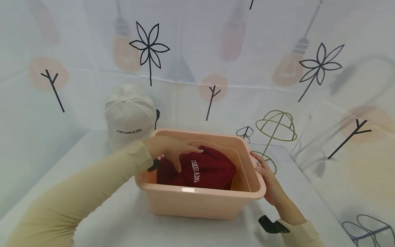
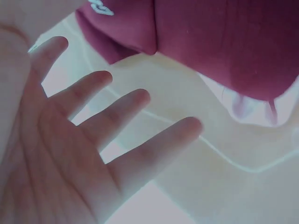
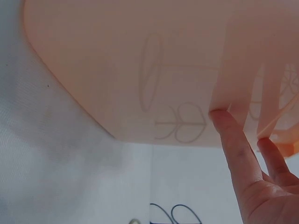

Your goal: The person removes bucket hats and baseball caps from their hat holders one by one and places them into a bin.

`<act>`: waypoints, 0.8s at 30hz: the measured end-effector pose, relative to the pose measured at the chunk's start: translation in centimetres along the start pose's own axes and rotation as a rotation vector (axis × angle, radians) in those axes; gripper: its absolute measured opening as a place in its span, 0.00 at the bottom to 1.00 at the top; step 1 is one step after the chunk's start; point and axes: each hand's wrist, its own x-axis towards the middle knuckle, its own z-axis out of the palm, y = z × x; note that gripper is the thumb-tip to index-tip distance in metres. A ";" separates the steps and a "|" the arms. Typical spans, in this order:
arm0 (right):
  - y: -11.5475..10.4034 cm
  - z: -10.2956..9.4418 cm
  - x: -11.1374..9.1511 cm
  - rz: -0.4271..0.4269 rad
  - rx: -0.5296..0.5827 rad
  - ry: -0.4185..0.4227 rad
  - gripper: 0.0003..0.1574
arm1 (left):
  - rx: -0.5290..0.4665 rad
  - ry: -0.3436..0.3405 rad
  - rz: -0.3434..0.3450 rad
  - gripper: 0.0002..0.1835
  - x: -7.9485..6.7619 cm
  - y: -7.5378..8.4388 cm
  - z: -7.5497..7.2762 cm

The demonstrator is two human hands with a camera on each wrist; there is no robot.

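Note:
A dark red cap [image 1: 214, 168] with white lettering lies inside a peach plastic basin [image 1: 197, 204]. My left hand [image 1: 168, 148] reaches over the basin's back left rim, just above the cap. In the left wrist view its fingers [image 2: 135, 151] are spread and extended, with a gap between them and the cap [image 2: 219, 42]. My right hand [image 1: 267, 180] is at the basin's right end. There, in the right wrist view, fingertips [image 3: 220, 116] touch the outer wall of the basin [image 3: 117, 70], fairly straight and not wrapped round it.
A white cap [image 1: 129, 118] with dark lettering sits upright at the back left, behind the basin. The white table [image 1: 102, 212] meets a hanging cloth [image 1: 182, 44] printed with flowers, bulbs and twigs at the back and sides. A black band [image 1: 273, 225] is on the right wrist.

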 end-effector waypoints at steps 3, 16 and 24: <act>0.0 0.0 0.0 -0.002 -0.003 -0.003 0.31 | 0.062 0.053 0.053 0.44 -0.9 -0.3 -0.3; 0.0 0.1 0.2 -0.002 -0.004 -0.001 0.31 | -0.037 0.369 -0.187 0.20 -4.9 -1.0 -1.7; 0.0 -0.1 0.1 0.000 0.002 0.000 0.31 | -0.028 0.524 -0.227 0.12 -6.4 -1.8 -1.1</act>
